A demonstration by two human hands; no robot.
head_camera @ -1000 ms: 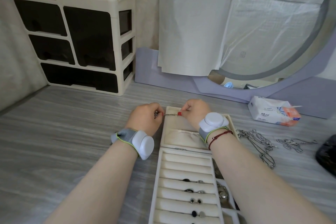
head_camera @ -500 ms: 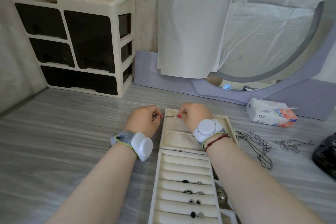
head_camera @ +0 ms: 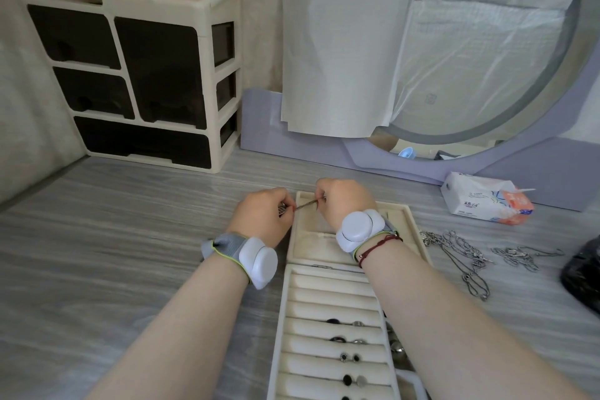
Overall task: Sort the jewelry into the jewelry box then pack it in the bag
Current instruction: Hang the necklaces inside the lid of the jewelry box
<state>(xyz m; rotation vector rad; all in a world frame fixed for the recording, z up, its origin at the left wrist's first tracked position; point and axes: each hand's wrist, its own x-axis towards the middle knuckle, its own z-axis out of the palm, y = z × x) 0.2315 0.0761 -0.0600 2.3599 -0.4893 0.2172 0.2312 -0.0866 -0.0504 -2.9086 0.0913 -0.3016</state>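
A cream jewelry box [head_camera: 289, 302] lies open on the grey table, its lid flat at the far end. Several rings [head_camera: 345, 339] sit in its padded rolls. My left hand [head_camera: 263, 217] and my right hand [head_camera: 344, 204] each pinch one end of a thin silver chain [head_camera: 306, 204], stretched taut between them over the lid's far left corner. More silver chains [head_camera: 461, 256] lie tangled on the table to the right of the box. A black bag [head_camera: 584, 273] shows at the right edge, mostly cut off.
A cream drawer unit [head_camera: 146, 75] with dark drawers stands at the back left. A round mirror [head_camera: 487, 58] draped in white paper leans on the wall behind. A tissue pack [head_camera: 480, 198] lies at the back right.
Both hands have stayed at the lid's far edge with the chain between them. The chain has tilted a little, its right end now slightly higher.
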